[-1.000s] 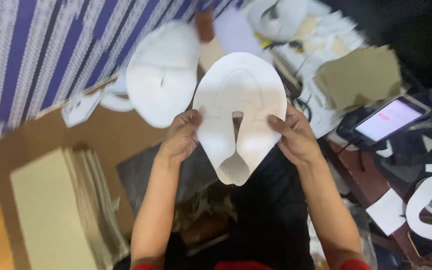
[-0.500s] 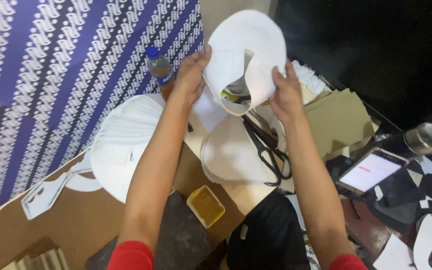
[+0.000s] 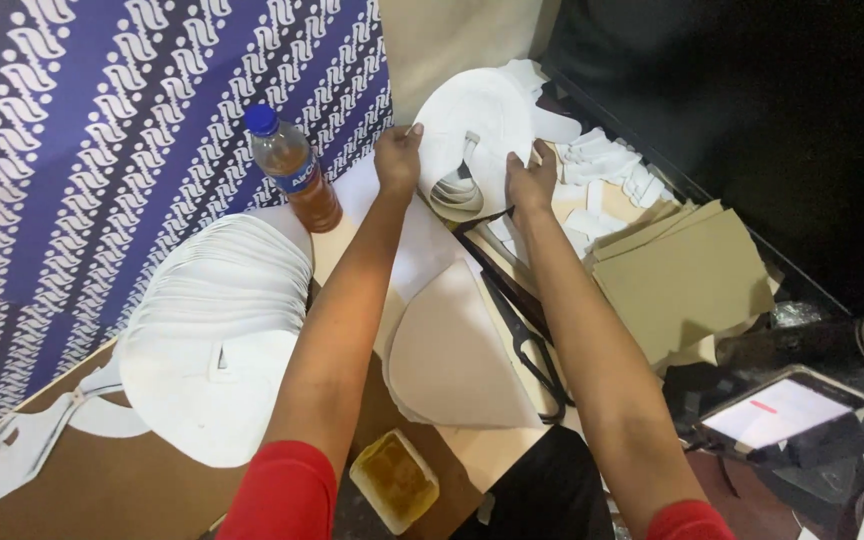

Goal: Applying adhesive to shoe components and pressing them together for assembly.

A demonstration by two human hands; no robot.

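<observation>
Both my hands reach to the far side of the table and hold one white U-shaped cut piece point(image 3: 477, 125) by its two edges. My left hand point(image 3: 398, 157) pinches its left edge, my right hand point(image 3: 530, 180) grips its right side. The piece rests over a small pile of similar white pieces point(image 3: 457, 195). Black scissors point(image 3: 522, 320) lie below my right forearm, next to a beige rounded piece point(image 3: 452, 360).
A large stack of white cut pieces point(image 3: 212, 330) sits at the left. A blue-capped bottle of brown liquid point(image 3: 292, 170) stands by the patterned blue cloth point(image 3: 102, 130). Brown card sheets point(image 3: 687, 280), white offcuts point(image 3: 602, 160), a tablet point(image 3: 777, 412) and a yellow block point(image 3: 394, 480) lie around.
My hands carried the white piece from close in front of me out to the far pile and lowered it there. My view swung up and right.
</observation>
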